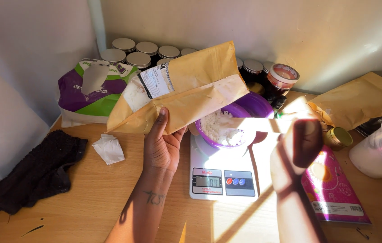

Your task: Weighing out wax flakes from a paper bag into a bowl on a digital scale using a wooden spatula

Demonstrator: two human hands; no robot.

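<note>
My left hand [161,144] grips the underside of a brown paper bag [200,90] with a white label, held tilted with its open end over a purple bowl [256,105]. White flaky material [220,126] fills the bowl. The bowl stands on a white digital kitchen scale [222,180] with a lit display. My right hand [301,141], washed out by strong sunlight, is to the right of the bowl. Its fingers are closed on a strip of the bag's mouth that stretches across the bowl.
Several dark jars with metal lids [139,56] line the wall. A purple and green bag [87,92], a crumpled tissue [108,148] and a black cloth [38,171] lie left. At right are another brown bag [362,101], a gold-lidded tin [339,137], a pink packet [335,189] and a plastic bag of white powder [380,148].
</note>
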